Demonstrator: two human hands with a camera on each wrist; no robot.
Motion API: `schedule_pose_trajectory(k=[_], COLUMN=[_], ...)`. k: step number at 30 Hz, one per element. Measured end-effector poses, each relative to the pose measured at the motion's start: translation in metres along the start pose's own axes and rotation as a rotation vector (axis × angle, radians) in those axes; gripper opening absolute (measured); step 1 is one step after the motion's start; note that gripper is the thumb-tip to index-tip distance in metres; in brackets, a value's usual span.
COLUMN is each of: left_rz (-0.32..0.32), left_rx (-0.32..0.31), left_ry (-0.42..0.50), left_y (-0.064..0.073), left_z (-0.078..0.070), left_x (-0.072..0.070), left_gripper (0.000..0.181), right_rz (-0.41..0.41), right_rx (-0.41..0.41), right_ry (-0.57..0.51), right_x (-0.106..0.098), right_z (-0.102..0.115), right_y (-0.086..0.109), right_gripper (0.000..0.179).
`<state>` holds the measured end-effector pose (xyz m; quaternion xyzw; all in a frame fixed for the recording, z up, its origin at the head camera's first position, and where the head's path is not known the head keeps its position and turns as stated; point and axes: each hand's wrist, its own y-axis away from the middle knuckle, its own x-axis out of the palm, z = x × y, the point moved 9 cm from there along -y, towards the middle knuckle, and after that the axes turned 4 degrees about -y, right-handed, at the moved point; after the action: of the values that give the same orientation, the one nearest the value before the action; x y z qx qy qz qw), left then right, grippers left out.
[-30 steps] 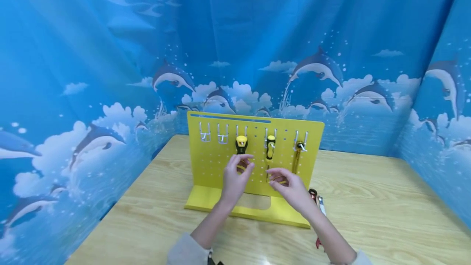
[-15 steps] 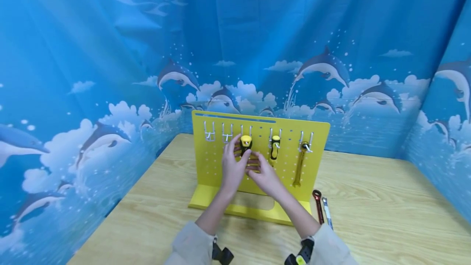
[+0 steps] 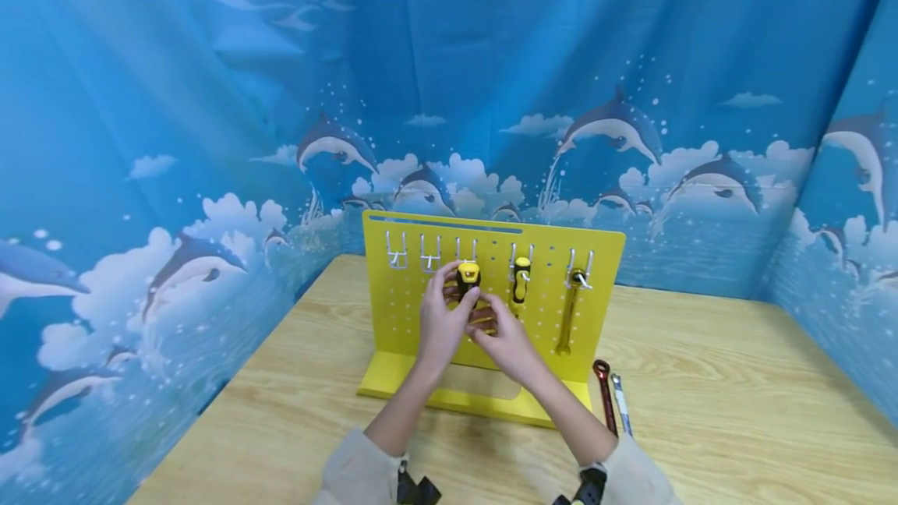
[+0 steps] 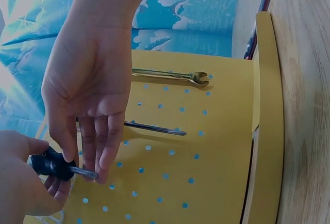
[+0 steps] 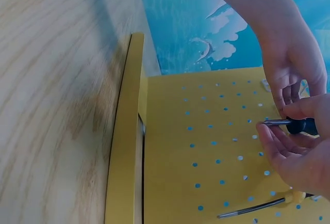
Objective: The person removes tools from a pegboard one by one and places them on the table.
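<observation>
A stubby screwdriver with a black and yellow handle overlaps the third hook of the yellow pegboard in the head view. My left hand grips its handle from the left, thumb in front and fingers behind. From the right, my right hand has its thumb against the handle's lower end. In the right wrist view its fingertips reach the tip of the short metal shaft. The board's face lies close behind both hands. A longer screwdriver hangs on the hook just to the right.
A combination wrench hangs at the board's right end. Wire hooks line its upper left. A red wrench and a silver one lie on the wooden table. A dolphin-print curtain stands behind.
Both hands have come to the stubby screwdriver from just below and right of it. The left fingers have closed round the handle, and the right hand has moved left to meet it.
</observation>
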<state>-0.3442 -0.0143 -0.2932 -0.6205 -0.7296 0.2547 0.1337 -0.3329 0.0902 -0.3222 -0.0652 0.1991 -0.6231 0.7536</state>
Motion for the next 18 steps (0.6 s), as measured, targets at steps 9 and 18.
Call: schedule_pose_trajectory(k=[9,18], left_rz=[0.037,0.085], left_rx=[-0.044,-0.038], left_ry=[0.069,0.112], left_y=[0.005,0.013], left_z=[-0.009,-0.024], left_x=[-0.004,0.004], left_gripper=[0.045,0.046], right_rz=[0.023,0.018], right_rx=[-0.021,-0.003], right_ry=[-0.05,-0.04], right_x=[-0.004,-0.014], right_z=[0.018,0.026], right_y=[0.014,0.029], right_gripper=[0.045,0.049])
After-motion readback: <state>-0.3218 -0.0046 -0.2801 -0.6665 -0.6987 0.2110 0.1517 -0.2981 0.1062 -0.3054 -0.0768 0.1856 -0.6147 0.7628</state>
